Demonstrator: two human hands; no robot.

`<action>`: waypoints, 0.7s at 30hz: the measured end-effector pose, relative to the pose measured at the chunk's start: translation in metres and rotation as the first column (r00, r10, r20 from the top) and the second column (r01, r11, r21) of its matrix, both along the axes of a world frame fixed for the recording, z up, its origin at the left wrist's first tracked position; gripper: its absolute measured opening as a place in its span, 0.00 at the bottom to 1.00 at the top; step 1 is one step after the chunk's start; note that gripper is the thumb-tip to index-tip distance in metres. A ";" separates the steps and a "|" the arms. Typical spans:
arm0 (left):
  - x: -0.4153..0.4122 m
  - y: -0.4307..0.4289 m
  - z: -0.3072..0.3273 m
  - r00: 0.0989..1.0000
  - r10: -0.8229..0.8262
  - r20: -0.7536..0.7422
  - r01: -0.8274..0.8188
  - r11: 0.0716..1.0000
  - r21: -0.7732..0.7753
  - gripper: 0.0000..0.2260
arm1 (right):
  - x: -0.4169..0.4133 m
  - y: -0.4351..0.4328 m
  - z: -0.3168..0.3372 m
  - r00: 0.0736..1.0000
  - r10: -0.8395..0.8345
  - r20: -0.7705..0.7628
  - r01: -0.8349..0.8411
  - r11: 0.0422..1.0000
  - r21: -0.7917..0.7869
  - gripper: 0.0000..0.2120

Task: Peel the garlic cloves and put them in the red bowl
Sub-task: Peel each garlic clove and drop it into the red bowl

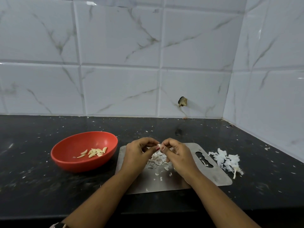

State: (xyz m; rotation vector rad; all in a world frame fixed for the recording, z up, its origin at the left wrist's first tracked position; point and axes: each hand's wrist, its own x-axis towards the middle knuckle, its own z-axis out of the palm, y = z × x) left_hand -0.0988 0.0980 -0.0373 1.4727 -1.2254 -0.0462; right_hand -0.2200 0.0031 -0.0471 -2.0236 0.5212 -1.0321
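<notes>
A red bowl [70,145] sits on the black counter at the left, with several peeled garlic cloves [95,152] lying in it. My left hand [138,152] and my right hand [177,153] meet above a steel cutting board [184,181]. Both pinch a small garlic clove [158,145] between their fingertips; most of the clove is hidden by the fingers. Beneath the hands lies a pile of garlic skins [157,159] on the board.
A larger heap of white garlic skins [227,160] lies on the counter [32,178] right of the board. Tiled walls close the back and right side. Small skin flakes are scattered over the counter. The counter's front edge runs below my forearms.
</notes>
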 end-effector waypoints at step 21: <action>-0.005 -0.004 -0.012 0.867 0.192 0.459 -0.229 0.973 0.027 0.07 | 0.003 -0.005 -0.007 0.979 -0.196 -0.046 0.169 0.923 -0.345 0.10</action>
